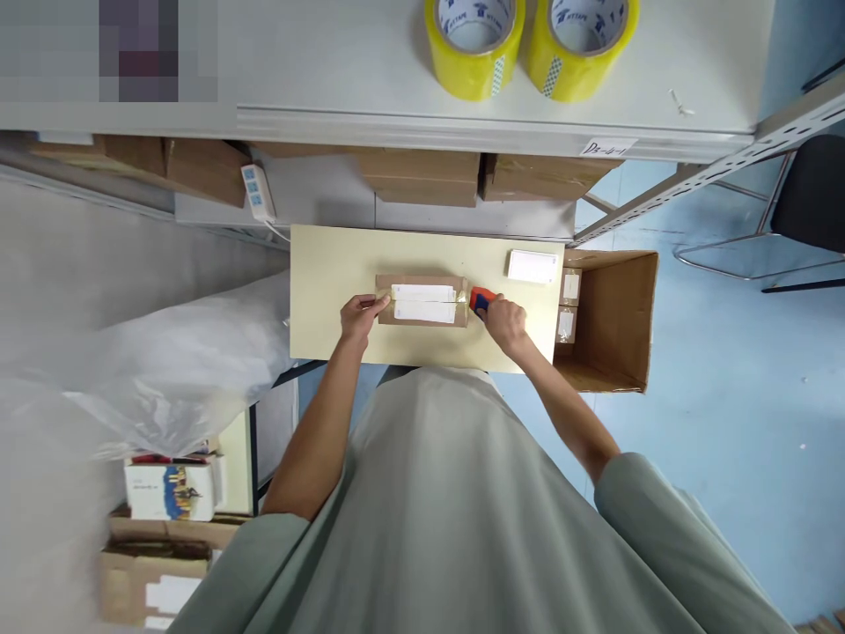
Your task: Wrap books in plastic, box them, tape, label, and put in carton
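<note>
A small brown cardboard box [385, 313] lies flat on the cream-coloured table in front of me. Two white label strips [423, 311] run along its top on either side of the middle seam, and shiny clear tape shows at its right end. My left hand [358, 317] grips the box's left end, thumb and fingertips closed at its edge. Closed in my right hand [507, 324] is a red-and-blue hand tool [481, 300], held by the box's right end. Its exact kind is partly hidden by my fingers.
A white box [532, 266] sits at the table's [330, 264] back right. An open carton [620, 321] with small labelled boxes stands right of it. Yellow tape rolls [472, 75] rest on the shelf [330, 70] above. Clear plastic sheeting [198, 352] hangs left.
</note>
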The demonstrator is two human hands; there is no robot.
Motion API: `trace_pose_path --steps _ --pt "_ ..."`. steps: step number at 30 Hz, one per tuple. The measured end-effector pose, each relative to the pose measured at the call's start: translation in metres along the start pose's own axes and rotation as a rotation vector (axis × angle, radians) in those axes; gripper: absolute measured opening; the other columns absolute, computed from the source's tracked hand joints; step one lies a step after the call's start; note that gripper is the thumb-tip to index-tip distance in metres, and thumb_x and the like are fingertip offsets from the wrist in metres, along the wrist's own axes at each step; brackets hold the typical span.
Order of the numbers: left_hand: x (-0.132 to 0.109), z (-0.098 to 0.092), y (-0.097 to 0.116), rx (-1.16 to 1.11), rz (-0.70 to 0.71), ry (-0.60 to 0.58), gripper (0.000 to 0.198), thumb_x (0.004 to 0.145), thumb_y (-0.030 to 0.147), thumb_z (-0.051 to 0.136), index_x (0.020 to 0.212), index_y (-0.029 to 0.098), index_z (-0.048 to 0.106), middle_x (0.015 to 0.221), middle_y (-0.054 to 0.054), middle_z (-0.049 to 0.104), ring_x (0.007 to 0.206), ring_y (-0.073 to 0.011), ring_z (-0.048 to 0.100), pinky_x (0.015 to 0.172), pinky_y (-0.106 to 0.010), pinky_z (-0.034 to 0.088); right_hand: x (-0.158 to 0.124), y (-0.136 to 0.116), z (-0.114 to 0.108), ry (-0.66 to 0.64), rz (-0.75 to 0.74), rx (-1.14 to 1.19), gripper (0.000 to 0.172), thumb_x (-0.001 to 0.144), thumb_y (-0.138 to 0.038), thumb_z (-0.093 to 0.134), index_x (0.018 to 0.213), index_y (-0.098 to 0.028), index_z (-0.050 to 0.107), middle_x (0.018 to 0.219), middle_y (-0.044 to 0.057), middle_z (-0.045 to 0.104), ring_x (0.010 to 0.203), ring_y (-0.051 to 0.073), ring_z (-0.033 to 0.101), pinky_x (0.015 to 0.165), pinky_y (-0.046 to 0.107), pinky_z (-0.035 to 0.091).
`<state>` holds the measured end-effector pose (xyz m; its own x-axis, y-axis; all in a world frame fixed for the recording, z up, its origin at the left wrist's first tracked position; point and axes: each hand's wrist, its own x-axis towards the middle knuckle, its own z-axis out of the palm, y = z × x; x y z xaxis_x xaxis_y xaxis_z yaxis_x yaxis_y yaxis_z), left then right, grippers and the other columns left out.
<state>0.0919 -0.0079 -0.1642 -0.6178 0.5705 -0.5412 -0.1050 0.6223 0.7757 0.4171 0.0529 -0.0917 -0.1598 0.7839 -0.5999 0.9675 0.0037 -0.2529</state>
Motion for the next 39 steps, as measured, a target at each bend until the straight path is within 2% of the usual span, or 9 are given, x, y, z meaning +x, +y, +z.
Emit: trace_pose_path --steps 2,4,7,10,17,22,26,32,39 --pt "-0.001 0.0 -0.001 -0.005 0.01 0.003 0.064 0.047 0.047 0.11 0.09 0.017 0.074 0.091 -0.004 0.077 0.087 -0.019 0.073 0.086 -0.036 0.061 0.0 0.017 0.003 0.05 0.18 0.102 0.04 0.114 -0.045 0.06 0.126 -0.007 0.062 0.108 0.03 0.079 0.105 0.041 0.08 0.084 0.043 0.058" --pt "-0.001 0.0 -0.001 -0.008 0.016 0.002 0.063 0.046 0.048 0.11 0.089 0.017 0.075 0.091 -0.004 0.077 0.087 -0.0189 0.073 0.087 -0.036 0.061 -0.001 0.03 0.006 0.112 0.247 0.252 0.045 0.116 -0.057 0.055 0.124 -0.013 0.059 0.111 0.027 0.08 0.104 0.039 0.08 0.084 0.041 0.058" --pt "0.002 -0.002 0.001 0.009 0.02 -0.022 0.062 0.046 0.049 0.11 0.088 0.018 0.076 0.088 -0.003 0.077 0.085 -0.0191 0.073 0.088 -0.036 0.061 0.0 0.032 0.013 0.208 0.224 0.56 0.048 0.115 -0.068 0.049 0.117 -0.021 0.057 0.11 0.02 0.081 0.099 0.036 0.08 0.081 0.04 0.056" --pt "0.004 -0.005 0.006 0.053 0.03 -0.056 0.06 0.047 0.051 0.11 0.086 0.019 0.077 0.088 -0.004 0.079 0.086 -0.0211 0.074 0.091 -0.039 0.062 0.003 0.013 0.021 0.255 0.171 0.717 0.046 0.112 -0.071 0.054 0.109 -0.025 0.055 0.103 0.014 0.081 0.095 0.034 0.079 0.078 0.036 0.054" --pt "-0.005 -0.007 0.011 0.068 0.098 -0.118 0.049 0.054 0.05 0.104 0.081 0.019 0.077 0.086 -0.009 0.081 0.087 -0.0267 0.076 0.083 -0.04 0.061 -0.007 -0.033 0.02 0.245 0.243 0.546 0.037 0.113 -0.061 0.057 0.103 -0.027 0.051 0.109 0.02 0.082 0.098 0.037 0.079 0.076 0.036 0.05" --pt "-0.007 -0.018 0.006 0.05 0.132 -0.171 0.044 0.058 0.052 0.098 0.081 0.02 0.078 0.086 -0.01 0.083 0.087 -0.0286 0.08 0.086 -0.041 0.062 -0.027 -0.054 0.03 0.35 0.349 0.542 0.034 0.113 -0.058 0.056 0.1 -0.027 0.05 0.108 0.022 0.082 0.1 0.038 0.081 0.077 0.036 0.051" --pt "0.011 -0.038 0.011 0.023 0.159 -0.165 0.044 0.061 0.055 0.095 0.086 0.021 0.08 0.089 -0.011 0.085 0.09 -0.0321 0.082 0.086 -0.043 0.063 -0.028 -0.081 0.042 0.503 0.341 0.664 0.04 0.111 -0.067 0.048 0.095 -0.03 0.045 0.097 0.017 0.08 0.088 0.036 0.079 0.074 0.038 0.051" --pt "0.054 -0.087 0.026 -0.024 0.288 -0.2 0.043 0.066 0.057 0.094 0.088 0.023 0.079 0.095 -0.012 0.088 0.097 -0.0346 0.084 0.09 -0.045 0.065 -0.019 -0.128 0.06 0.627 0.168 0.832 0.062 0.097 -0.094 0.033 0.093 -0.033 0.043 0.083 0.008 0.071 0.079 0.031 0.071 0.067 0.039 0.051" --pt "0.065 -0.142 -0.007 0.048 0.295 -0.194 0.045 0.07 0.063 0.091 0.086 0.026 0.074 0.092 -0.013 0.086 0.097 -0.0353 0.084 0.09 -0.046 0.065 -0.037 -0.159 0.115 0.589 0.12 0.942 0.064 0.095 -0.095 0.038 0.088 -0.031 0.045 0.079 0.002 0.065 0.074 0.025 0.064 0.073 0.039 0.056"
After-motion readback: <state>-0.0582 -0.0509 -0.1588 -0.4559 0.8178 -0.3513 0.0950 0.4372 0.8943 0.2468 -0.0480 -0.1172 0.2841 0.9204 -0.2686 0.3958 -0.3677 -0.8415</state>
